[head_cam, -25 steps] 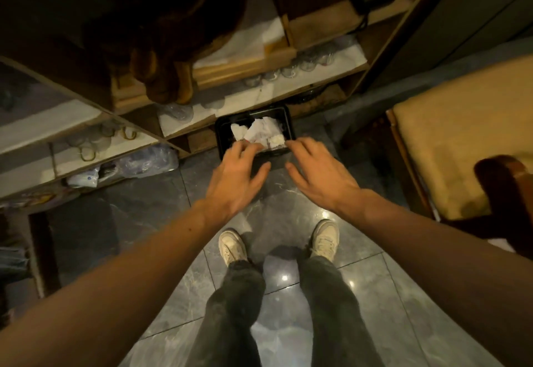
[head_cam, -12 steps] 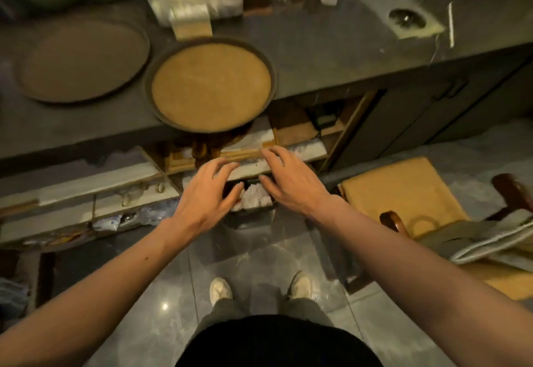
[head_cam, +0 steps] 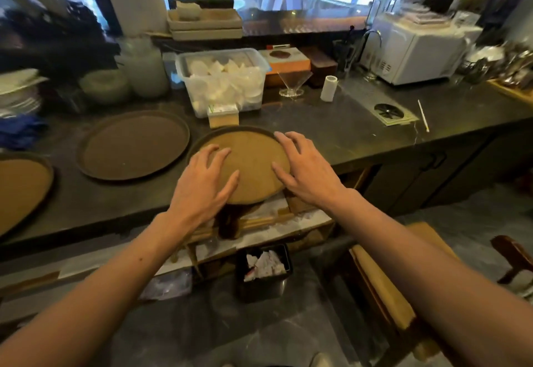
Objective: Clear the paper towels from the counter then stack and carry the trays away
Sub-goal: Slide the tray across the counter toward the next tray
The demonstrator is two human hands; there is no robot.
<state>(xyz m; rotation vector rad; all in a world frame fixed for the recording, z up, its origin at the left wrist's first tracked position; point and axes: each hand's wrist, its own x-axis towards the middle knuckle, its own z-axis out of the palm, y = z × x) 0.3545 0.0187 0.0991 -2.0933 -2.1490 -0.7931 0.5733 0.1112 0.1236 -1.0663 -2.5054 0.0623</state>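
Observation:
A round tray with a tan liner [head_cam: 253,158] sits on the dark counter [head_cam: 340,135], its near edge overhanging. My left hand [head_cam: 202,184] hovers over the tray's near left rim, fingers spread, holding nothing. My right hand [head_cam: 302,164] is at the tray's right rim, fingers apart, also empty. A second round brown tray [head_cam: 132,144] lies to the left, and a third tan tray [head_cam: 20,190] at the far left edge. Crumpled paper towels [head_cam: 264,264] lie in a black bin [head_cam: 259,291] on the floor under the counter.
A clear tub of white paper goods [head_cam: 225,81] stands behind the middle tray, with a glass [head_cam: 291,83], a small white roll [head_cam: 328,88] and a microwave [head_cam: 415,52] to the right. Stacked plates [head_cam: 17,92] sit far left. A cushioned chair [head_cam: 386,283] stands at my right.
The view lifted from the floor bin up to the counter. Both hands rose from the bin below the shelves to the middle tray's rim.

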